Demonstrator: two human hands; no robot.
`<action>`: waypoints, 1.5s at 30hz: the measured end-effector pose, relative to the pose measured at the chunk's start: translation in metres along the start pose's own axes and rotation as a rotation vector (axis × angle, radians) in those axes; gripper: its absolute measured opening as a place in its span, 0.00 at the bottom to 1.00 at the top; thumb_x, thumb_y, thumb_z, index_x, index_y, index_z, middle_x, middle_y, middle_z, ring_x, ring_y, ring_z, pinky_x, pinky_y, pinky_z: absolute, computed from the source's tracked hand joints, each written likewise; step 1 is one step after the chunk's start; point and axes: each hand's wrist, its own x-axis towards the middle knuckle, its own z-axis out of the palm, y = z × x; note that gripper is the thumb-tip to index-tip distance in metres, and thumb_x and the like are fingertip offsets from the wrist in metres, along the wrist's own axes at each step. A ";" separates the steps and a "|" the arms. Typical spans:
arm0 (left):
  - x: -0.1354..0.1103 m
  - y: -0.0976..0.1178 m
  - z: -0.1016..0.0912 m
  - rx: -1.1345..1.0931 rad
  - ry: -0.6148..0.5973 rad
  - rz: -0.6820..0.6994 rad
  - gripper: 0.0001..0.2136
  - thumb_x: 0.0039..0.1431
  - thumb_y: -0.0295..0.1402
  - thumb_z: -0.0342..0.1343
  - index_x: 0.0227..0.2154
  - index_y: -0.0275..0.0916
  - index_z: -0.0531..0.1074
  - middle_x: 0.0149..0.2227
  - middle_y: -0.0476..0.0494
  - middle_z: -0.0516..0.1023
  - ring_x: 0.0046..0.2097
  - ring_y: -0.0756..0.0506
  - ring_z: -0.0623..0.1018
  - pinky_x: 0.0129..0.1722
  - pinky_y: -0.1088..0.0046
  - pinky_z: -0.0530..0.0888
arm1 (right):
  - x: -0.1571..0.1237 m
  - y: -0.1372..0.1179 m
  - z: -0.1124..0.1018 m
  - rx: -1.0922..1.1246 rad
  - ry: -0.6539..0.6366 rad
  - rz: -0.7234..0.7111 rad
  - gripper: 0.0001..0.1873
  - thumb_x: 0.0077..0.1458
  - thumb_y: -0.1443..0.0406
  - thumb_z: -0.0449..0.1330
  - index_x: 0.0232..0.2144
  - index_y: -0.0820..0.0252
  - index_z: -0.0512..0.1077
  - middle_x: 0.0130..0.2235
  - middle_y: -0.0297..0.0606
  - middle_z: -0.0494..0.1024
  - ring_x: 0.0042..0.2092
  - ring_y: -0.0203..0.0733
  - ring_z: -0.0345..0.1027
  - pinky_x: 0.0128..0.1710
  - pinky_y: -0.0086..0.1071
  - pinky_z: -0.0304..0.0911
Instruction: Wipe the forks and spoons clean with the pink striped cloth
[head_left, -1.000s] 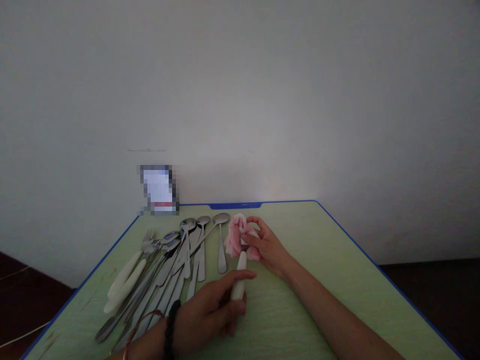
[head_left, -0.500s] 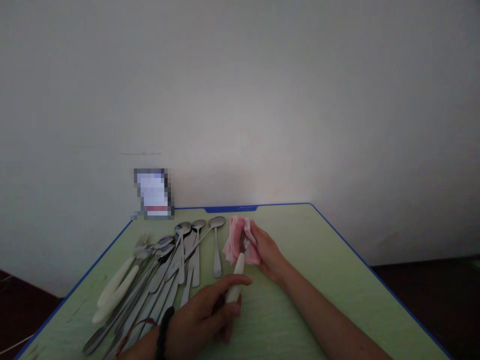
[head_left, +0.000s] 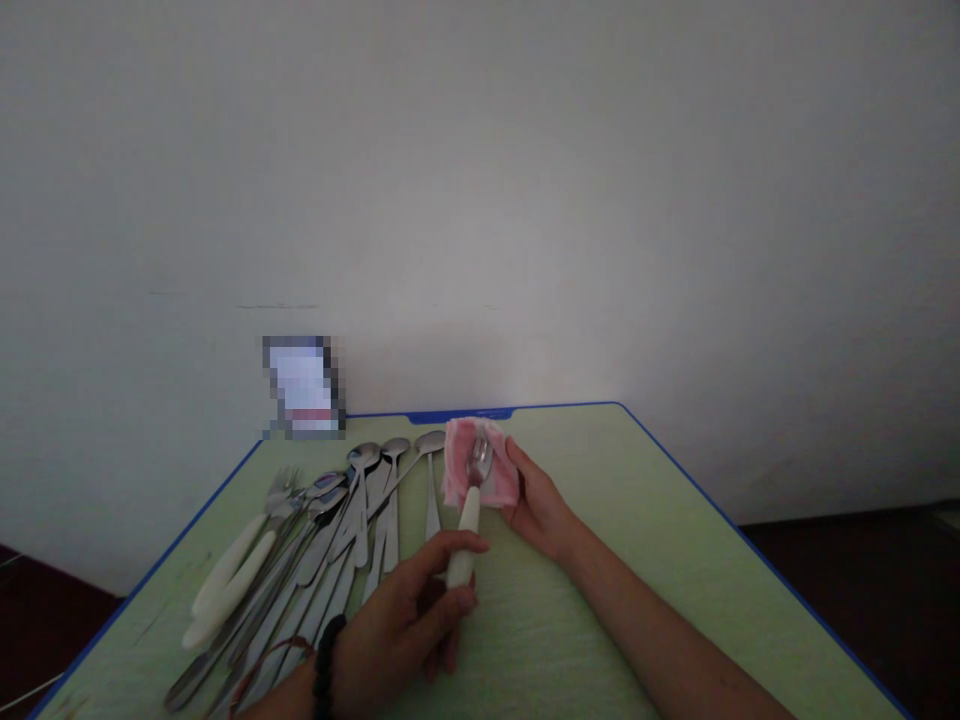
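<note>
My left hand (head_left: 409, 620) is closed round the white handle of a fork (head_left: 469, 510), whose metal tines rest on a pink cloth (head_left: 472, 475). My right hand (head_left: 536, 500) holds that cloth from the right, fingers behind and under it, with the cloth spread open below the tines. Both hands are over the green table (head_left: 637, 560), just right of the cutlery pile. A dark band sits on my left wrist.
Several spoons (head_left: 375, 500) and other metal cutlery lie fanned out left of my hands. Two white-handled pieces (head_left: 225, 580) lie at the far left of the pile. A blurred small box (head_left: 300, 388) stands at the table's far edge against the white wall.
The pink cloth, wrapped round the fork's tines before, has opened out and the tines now show on top of it. The view shifted slightly.
</note>
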 end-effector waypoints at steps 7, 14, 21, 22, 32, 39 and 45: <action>0.001 0.004 0.002 0.019 0.049 -0.024 0.22 0.58 0.45 0.47 0.51 0.37 0.58 0.16 0.56 0.66 0.16 0.54 0.63 0.17 0.82 0.61 | 0.002 0.003 -0.006 -0.063 -0.043 -0.032 0.15 0.51 0.61 0.58 0.40 0.63 0.71 0.39 0.40 0.78 0.35 0.38 0.70 0.33 0.31 0.67; -0.001 0.002 0.000 0.114 0.011 -0.041 0.18 0.60 0.41 0.47 0.50 0.39 0.58 0.18 0.56 0.66 0.18 0.55 0.64 0.18 0.82 0.62 | 0.006 0.001 -0.005 0.099 0.121 -0.005 0.16 0.57 0.58 0.51 0.40 0.64 0.70 0.39 0.40 0.78 0.38 0.40 0.72 0.39 0.35 0.67; 0.000 0.005 0.001 0.124 -0.001 -0.062 0.18 0.60 0.39 0.46 0.51 0.38 0.57 0.18 0.56 0.66 0.18 0.54 0.64 0.19 0.82 0.62 | 0.003 0.000 -0.006 0.060 0.083 -0.025 0.19 0.56 0.55 0.49 0.36 0.62 0.72 0.32 0.37 0.78 0.31 0.39 0.71 0.31 0.33 0.66; 0.000 0.005 0.001 0.131 -0.002 -0.063 0.18 0.60 0.39 0.46 0.51 0.38 0.57 0.18 0.56 0.66 0.18 0.54 0.64 0.19 0.82 0.62 | 0.003 0.001 -0.006 0.028 0.091 -0.040 0.16 0.55 0.57 0.51 0.34 0.62 0.73 0.30 0.36 0.78 0.31 0.39 0.70 0.30 0.32 0.66; 0.000 0.005 -0.003 0.198 -0.071 0.021 0.16 0.59 0.41 0.48 0.47 0.40 0.63 0.20 0.57 0.61 0.20 0.54 0.65 0.21 0.81 0.61 | -0.002 0.000 -0.003 -0.190 -0.049 0.013 0.16 0.42 0.63 0.65 0.35 0.60 0.71 0.29 0.32 0.75 0.27 0.32 0.66 0.28 0.27 0.63; -0.002 0.014 -0.005 0.260 -0.110 0.030 0.17 0.58 0.44 0.48 0.45 0.40 0.64 0.21 0.56 0.60 0.22 0.53 0.64 0.22 0.80 0.59 | 0.000 0.005 0.000 -0.225 0.004 -0.046 0.18 0.35 0.66 0.69 0.32 0.59 0.69 0.25 0.27 0.72 0.25 0.29 0.63 0.26 0.24 0.59; -0.002 0.007 -0.006 0.177 -0.130 0.022 0.17 0.58 0.44 0.47 0.47 0.40 0.62 0.21 0.56 0.60 0.22 0.53 0.64 0.21 0.81 0.59 | 0.001 0.005 0.000 -0.244 0.025 -0.045 0.19 0.37 0.64 0.68 0.33 0.59 0.69 0.26 0.28 0.72 0.25 0.30 0.63 0.26 0.24 0.59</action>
